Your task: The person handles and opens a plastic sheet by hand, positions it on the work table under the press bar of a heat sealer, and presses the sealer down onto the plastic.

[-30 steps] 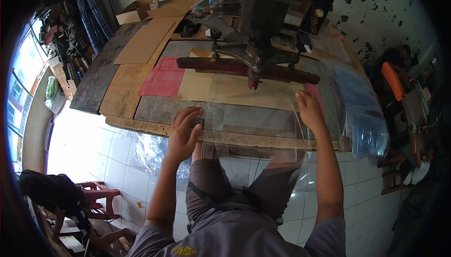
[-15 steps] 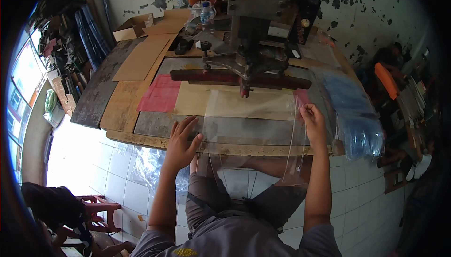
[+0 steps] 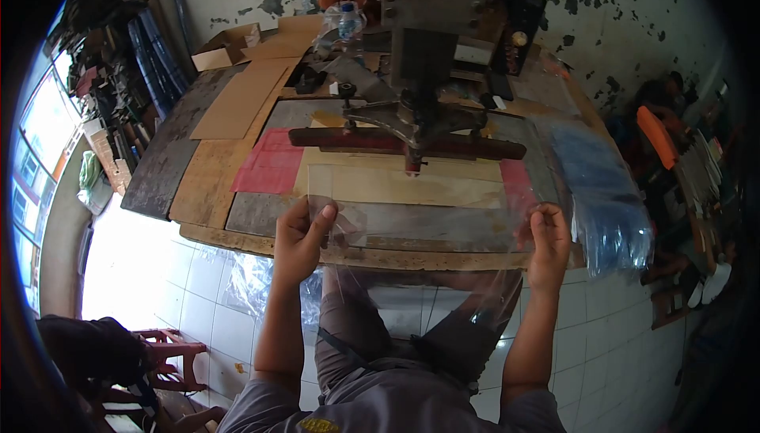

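A clear plastic sheet [image 3: 427, 231] stretches between my two hands above the front edge of the table, its lower part hanging over my lap. My left hand [image 3: 299, 239] is closed on its left side, thumb on top. At the right side, my right hand [image 3: 548, 239] pinches it between thumb and fingers. Beyond the sheet, a press machine's dark red bar [image 3: 380, 142] hangs over a cream strip [image 3: 396, 184] with pink pieces [image 3: 267, 162] at both ends, on a grey plate.
Blue-tinted clear plastic sheets [image 3: 598, 188] are stacked at the table's right. Cardboard [image 3: 241, 100] and an open box [image 3: 226, 47] lie at the left; a water bottle [image 3: 347, 21] stands behind. A red stool [image 3: 178, 358] is on the floor at left, with another person beside it.
My left hand has gone from spread fingers to gripping the sheet's left side. My right hand has moved down and slightly right, and the sheet is now spread wider.
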A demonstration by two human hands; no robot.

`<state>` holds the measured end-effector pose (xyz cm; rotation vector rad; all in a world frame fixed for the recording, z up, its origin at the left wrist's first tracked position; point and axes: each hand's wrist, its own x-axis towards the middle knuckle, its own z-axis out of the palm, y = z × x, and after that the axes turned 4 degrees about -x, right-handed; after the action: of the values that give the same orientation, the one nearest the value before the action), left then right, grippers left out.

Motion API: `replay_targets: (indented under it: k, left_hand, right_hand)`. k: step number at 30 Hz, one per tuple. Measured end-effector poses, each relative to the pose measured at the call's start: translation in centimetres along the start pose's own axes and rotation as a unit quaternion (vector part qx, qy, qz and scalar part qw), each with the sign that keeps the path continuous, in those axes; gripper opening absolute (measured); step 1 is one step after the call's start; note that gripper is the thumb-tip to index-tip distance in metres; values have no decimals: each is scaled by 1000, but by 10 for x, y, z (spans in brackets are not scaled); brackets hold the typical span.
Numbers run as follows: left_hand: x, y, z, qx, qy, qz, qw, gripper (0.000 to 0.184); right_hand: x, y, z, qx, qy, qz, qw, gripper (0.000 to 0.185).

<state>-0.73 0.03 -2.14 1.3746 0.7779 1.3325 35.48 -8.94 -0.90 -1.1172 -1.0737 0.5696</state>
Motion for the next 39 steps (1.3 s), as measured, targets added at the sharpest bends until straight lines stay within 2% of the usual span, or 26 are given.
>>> replay_targets:
  k: [2,8,16,19,22,24,27,30,33,39]
  left_hand:
    - [-6,14,-2,26,4,12,1000,26]
    - [-13,34,4,-12,3,49,999,24]
    - [-11,34,1,-21,-7,24,999,24]
    - [6,22,-11,9,-20,-28,999,29]
    - [29,-20,-23,43,-7,-63,997,31]
    - [36,-44,-31,68,11,-83,994,32]
    - [29,-61,-32,3,51,-14,999,31]
    - [23,-50,-34,-48,51,-43,997,33]
    - [24,-61,-38,-26,14,-18,999,33]
    - [23,-58,-40,-65,3,-38,997,38]
  right_hand:
    - [1,-3,5,12,3,-1,1000,18]
    - [2,-4,8,2,16,24,1000,21]
    - [6,13,6,1,10,55,998,24]
    - [13,29,10,-48,-11,57,997,26]
    - [22,64,20,-24,-50,40,998,28]
    - [20,84,22,-60,-43,49,996,29]
    - [20,91,25,-96,-25,31,995,28]
    - [19,94,23,-107,-18,31,994,28]
    - [18,93,25,-133,-12,22,991,28]
    - [16,91,24,-143,0,35,989,27]
